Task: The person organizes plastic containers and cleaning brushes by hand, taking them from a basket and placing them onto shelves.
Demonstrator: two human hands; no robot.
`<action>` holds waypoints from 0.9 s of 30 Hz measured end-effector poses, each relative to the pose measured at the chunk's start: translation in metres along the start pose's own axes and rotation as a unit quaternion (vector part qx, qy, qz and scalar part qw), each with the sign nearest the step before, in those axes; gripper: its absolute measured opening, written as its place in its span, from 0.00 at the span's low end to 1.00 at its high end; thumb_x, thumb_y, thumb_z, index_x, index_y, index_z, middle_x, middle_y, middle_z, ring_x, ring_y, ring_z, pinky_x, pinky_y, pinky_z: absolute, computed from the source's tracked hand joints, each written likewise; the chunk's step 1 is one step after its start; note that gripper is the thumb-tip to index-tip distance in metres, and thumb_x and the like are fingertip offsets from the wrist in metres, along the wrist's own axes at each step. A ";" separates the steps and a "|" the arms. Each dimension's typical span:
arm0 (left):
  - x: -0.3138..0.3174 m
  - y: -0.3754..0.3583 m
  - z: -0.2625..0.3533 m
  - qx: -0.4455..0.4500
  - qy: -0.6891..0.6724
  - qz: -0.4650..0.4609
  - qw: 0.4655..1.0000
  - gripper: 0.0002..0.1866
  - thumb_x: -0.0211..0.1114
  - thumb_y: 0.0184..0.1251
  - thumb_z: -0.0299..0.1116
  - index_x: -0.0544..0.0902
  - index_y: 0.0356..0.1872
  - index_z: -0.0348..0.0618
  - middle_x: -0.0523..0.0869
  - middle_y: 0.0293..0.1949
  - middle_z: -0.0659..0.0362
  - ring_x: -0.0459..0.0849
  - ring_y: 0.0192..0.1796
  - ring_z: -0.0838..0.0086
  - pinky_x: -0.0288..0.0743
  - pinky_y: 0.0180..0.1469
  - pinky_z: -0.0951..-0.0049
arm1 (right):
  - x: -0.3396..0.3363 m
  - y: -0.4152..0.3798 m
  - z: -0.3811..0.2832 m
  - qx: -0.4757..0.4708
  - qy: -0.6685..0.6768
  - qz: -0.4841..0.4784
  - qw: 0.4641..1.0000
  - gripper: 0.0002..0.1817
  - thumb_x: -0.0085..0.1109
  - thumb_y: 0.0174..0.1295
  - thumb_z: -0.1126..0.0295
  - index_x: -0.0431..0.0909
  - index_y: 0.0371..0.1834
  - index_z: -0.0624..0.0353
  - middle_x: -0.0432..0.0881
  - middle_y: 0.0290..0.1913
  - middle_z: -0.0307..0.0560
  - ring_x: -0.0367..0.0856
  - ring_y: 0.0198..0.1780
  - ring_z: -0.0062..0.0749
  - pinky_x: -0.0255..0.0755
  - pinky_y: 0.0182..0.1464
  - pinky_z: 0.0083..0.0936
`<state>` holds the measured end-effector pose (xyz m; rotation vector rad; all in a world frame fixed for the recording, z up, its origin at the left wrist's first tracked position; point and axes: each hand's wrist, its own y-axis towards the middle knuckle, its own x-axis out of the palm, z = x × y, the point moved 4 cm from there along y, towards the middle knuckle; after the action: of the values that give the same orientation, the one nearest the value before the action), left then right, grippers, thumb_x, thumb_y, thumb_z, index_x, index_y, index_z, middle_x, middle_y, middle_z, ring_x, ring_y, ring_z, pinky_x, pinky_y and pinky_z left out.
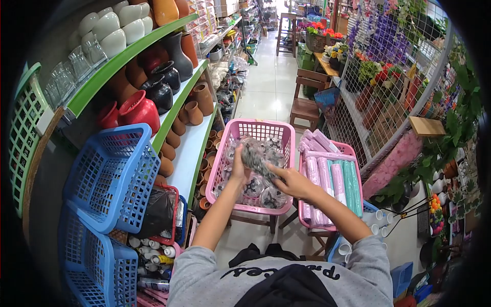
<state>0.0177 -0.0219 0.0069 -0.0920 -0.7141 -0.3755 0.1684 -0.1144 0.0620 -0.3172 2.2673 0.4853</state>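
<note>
A: State the condition of the wrapped item (254, 157).
B: Mottled grey and dark green under shiny clear plastic, elongated and tilted (blur hides its finer detail).

A: Its position, and the hands?
B: Above the middle of the pink basket (260, 122). The left hand (238, 166) is clasped on its left side. The right hand (289, 181) meets its lower right end with the fingers; whether these grip or merely touch, I cannot tell. The hands are near each other, not touching.

A: Contents of the pink basket?
B: Several round, clear-wrapped packages (272, 198) with dark patterns, filling much of the interior.

A: Adjacent containers?
B: To the right, a second pink basket (359, 189) with lilac packs (323, 176) and teal packs (352, 187) in plastic. To the left, blue baskets (110, 179).

A: Surface and premises?
B: Wooden legs (273, 223) show beneath the pink basket, on a pale tiled floor (266, 87). A green-edged shelf (153, 39) on the left bears white bowls (134, 30); on the right, a wire grid (378, 66) stands among colourful flowers (387, 38).
</note>
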 end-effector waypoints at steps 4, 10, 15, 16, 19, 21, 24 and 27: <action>0.007 -0.009 0.006 -0.023 0.007 -0.033 0.999 0.29 0.45 0.67 0.54 0.62 0.66 0.56 0.76 0.56 0.60 0.77 0.54 0.69 0.72 0.55 0.59 | -0.023 -0.001 0.019 0.041 -0.097 -0.056 0.993 0.29 0.52 0.56 0.70 0.65 0.65 0.49 0.79 0.29 0.62 0.79 0.31 0.56 0.73 0.38 0.43; 0.012 0.018 -0.008 -0.055 -0.024 -0.042 0.997 0.28 0.41 0.67 0.58 0.69 0.60 0.52 0.79 0.49 0.62 0.79 0.51 0.71 0.74 0.53 0.62 | -0.004 0.011 0.012 -0.032 -0.003 0.075 0.997 0.31 0.53 0.58 0.71 0.62 0.67 0.47 0.80 0.37 0.64 0.79 0.38 0.59 0.72 0.43 0.44; 0.027 0.010 0.021 0.013 -0.042 -0.022 0.999 0.28 0.41 0.68 0.57 0.68 0.61 0.52 0.79 0.49 0.61 0.79 0.50 0.70 0.73 0.56 0.61 | -0.025 0.002 0.003 0.002 -0.041 -0.031 0.999 0.30 0.53 0.57 0.71 0.63 0.67 0.45 0.80 0.35 0.63 0.80 0.37 0.57 0.73 0.41 0.43; 0.029 0.005 0.018 -0.027 -0.056 -0.035 0.997 0.29 0.42 0.67 0.57 0.68 0.61 0.51 0.79 0.49 0.60 0.79 0.49 0.70 0.74 0.54 0.59 | -0.033 0.004 0.010 0.038 -0.074 -0.010 0.997 0.30 0.54 0.57 0.71 0.63 0.66 0.43 0.80 0.35 0.62 0.80 0.36 0.56 0.73 0.40 0.43; 0.033 -0.001 0.011 -0.050 -0.045 0.003 0.998 0.29 0.44 0.66 0.59 0.68 0.61 0.52 0.79 0.48 0.59 0.79 0.48 0.70 0.73 0.53 0.51 | -0.035 0.008 0.022 0.035 -0.098 0.075 0.992 0.31 0.54 0.56 0.71 0.64 0.66 0.41 0.80 0.35 0.60 0.80 0.35 0.54 0.74 0.38 0.43; 0.017 0.013 -0.002 -0.069 -0.051 0.001 0.996 0.29 0.38 0.68 0.59 0.70 0.60 0.52 0.79 0.50 0.59 0.79 0.50 0.68 0.73 0.55 0.58 | -0.020 0.006 0.018 0.033 -0.058 0.015 0.998 0.32 0.54 0.55 0.71 0.63 0.67 0.41 0.80 0.34 0.60 0.80 0.35 0.54 0.73 0.38 0.43; 0.014 0.021 0.001 -0.020 -0.042 -0.055 0.997 0.29 0.38 0.68 0.57 0.71 0.59 0.50 0.79 0.50 0.58 0.78 0.52 0.68 0.73 0.56 0.61 | -0.012 0.000 0.014 -0.029 -0.053 0.000 0.998 0.33 0.54 0.55 0.71 0.62 0.67 0.40 0.80 0.36 0.58 0.80 0.36 0.54 0.73 0.39 0.44; 0.015 0.012 0.006 -0.025 -0.042 -0.035 0.998 0.29 0.39 0.68 0.57 0.69 0.60 0.50 0.79 0.50 0.58 0.78 0.54 0.68 0.72 0.57 0.61 | -0.023 -0.007 0.027 -0.018 -0.098 -0.022 0.995 0.32 0.55 0.56 0.70 0.63 0.66 0.39 0.81 0.38 0.53 0.80 0.36 0.52 0.74 0.38 0.43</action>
<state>0.0288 -0.0138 0.0224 -0.1304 -0.7923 -0.4592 0.2040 -0.1068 0.0602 -0.3231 2.0589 0.5123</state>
